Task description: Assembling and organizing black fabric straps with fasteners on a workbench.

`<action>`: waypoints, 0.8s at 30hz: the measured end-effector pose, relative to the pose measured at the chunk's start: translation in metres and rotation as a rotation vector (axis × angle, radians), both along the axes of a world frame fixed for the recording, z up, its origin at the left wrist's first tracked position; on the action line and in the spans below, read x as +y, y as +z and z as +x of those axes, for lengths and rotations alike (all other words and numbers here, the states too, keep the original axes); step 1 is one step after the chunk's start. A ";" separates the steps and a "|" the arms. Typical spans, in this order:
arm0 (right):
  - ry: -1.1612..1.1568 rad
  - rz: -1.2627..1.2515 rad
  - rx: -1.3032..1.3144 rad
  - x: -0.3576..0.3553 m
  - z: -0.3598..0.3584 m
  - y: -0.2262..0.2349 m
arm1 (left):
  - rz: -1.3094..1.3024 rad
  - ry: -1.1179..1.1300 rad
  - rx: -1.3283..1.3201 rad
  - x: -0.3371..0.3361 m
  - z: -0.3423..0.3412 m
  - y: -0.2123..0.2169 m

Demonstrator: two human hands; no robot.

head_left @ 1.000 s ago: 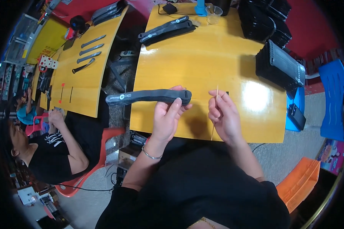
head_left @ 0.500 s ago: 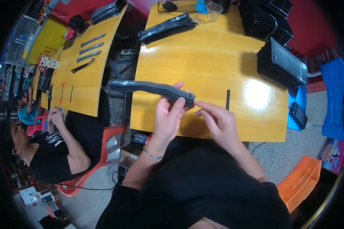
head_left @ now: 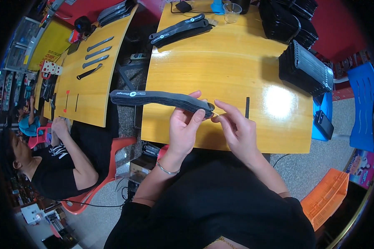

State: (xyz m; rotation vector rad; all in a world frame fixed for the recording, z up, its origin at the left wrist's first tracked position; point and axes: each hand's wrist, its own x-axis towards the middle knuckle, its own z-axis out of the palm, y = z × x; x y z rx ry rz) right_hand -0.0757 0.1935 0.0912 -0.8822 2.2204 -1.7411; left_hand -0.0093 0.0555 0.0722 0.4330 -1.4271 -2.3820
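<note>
The left hand (head_left: 182, 132) has its fingers shut on one end of a stack of dark straps (head_left: 151, 98), which sticks out to their left. The right hand (head_left: 240, 133) has thumb and pointer a bit apart at a thin yellow band (head_left: 214, 115); I can't tell how tightly. It looks like the banding step, so next needs a still stack.

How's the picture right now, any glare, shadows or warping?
Head view: white glare on the yellow table, right of the right hand; head view: a soft shadow left of the black stack; head view: fisheye distortion, straight edges bowing, and corners falling to black.
</note>
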 end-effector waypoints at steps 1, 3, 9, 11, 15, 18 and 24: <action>0.000 0.000 0.000 -0.001 0.000 0.000 | -0.010 0.003 0.005 0.000 0.000 0.000; -0.003 -0.022 0.051 -0.002 -0.001 -0.002 | -0.020 0.005 0.010 0.001 0.000 -0.001; 0.006 -0.023 0.054 -0.002 -0.001 -0.005 | -0.063 -0.001 0.035 0.000 0.000 -0.004; 0.011 -0.032 0.045 -0.002 -0.002 -0.005 | -0.073 0.051 0.015 0.002 -0.002 -0.001; 0.016 -0.019 0.021 -0.003 -0.002 -0.003 | -0.144 0.067 0.036 0.004 -0.002 -0.002; 0.007 -0.007 0.129 -0.003 -0.004 -0.007 | -0.218 0.084 0.025 0.004 -0.002 0.000; -0.015 0.100 0.273 -0.002 -0.008 -0.004 | -0.288 0.100 0.017 0.005 -0.003 -0.001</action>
